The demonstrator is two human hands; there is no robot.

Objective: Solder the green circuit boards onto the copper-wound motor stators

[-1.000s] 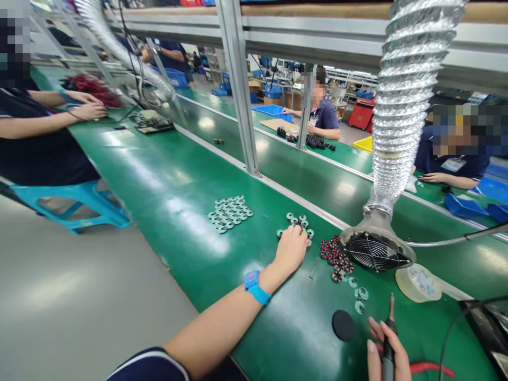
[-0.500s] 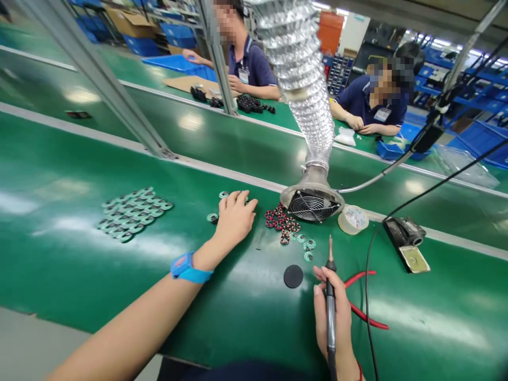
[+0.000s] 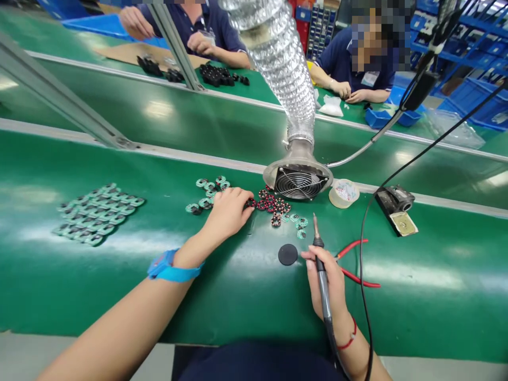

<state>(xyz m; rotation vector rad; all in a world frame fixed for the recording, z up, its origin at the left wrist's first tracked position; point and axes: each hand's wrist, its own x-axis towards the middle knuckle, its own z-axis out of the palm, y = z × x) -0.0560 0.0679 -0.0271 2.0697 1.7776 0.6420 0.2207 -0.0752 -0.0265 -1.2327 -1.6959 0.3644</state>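
Note:
My left hand (image 3: pixel 227 211), with a blue wrist strap (image 3: pixel 169 267), rests on the green belt, fingers curled and fingertips at a red-wound coil (image 3: pixel 251 202) on the edge of a cluster of such coils (image 3: pixel 273 203). Small green round parts (image 3: pixel 206 193) lie just left of that hand. My right hand (image 3: pixel 331 283) grips a soldering iron (image 3: pixel 319 264) like a pen, tip pointing away toward several green parts (image 3: pixel 297 222). A black round pad (image 3: pixel 288 254) lies between the two hands.
A fume extractor fan (image 3: pixel 298 180) on a silver flexible duct (image 3: pixel 283 63) stands behind the coils. Tape roll (image 3: pixel 343 193), iron stand (image 3: pixel 396 209) and red-handled cutters (image 3: pixel 353 264) lie to the right. A large group of green parts (image 3: pixel 97 212) sits far left. Two people work across the belt.
The view has swung right and down. My left hand moved from the small green parts toward the red coils. My right hand with the iron has come up nearer the pad.

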